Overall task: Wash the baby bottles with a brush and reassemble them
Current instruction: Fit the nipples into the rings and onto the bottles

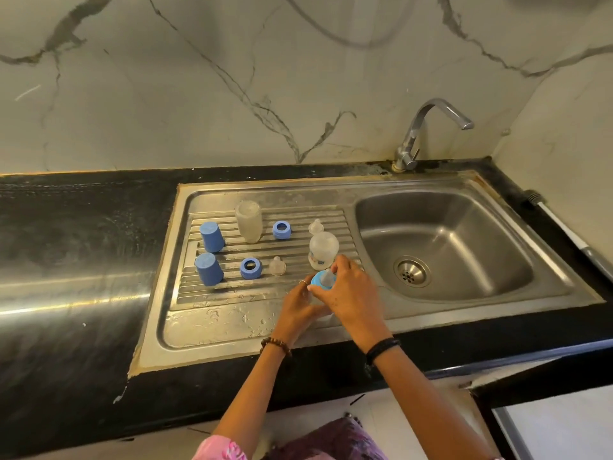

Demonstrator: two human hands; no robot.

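From the head camera, both hands are working together at the front of the ribbed drainboard point(265, 310), just left of the sink basin point(464, 227). The left hand point(300, 305) is curling round the body of a clear baby bottle point(315, 298), which is mostly hidden between the palms. The right hand point(351, 293) is gripping the blue collar point(320, 280) at the bottle's top, with a clear teat point(327, 277) sticking up through it. Just behind the hands, a second bottle point(323, 250) is standing mouth down on the ribs, and a loose teat point(315, 226) is sitting just beyond it. Further left, a taller cloudy bottle point(248, 222) is also standing inverted, with a blue ring point(282, 230) beside it. Nearer the front, another blue ring point(250, 268) and another teat point(277, 266) are lying side by side. Two blue caps point(211, 237) point(209, 269) are resting at the drainboard's left end, one behind the other. The tap point(428, 127) is rising behind the basin, its spout pointing right. The dark worktop point(83, 227) is stretching away to the left of the sink.
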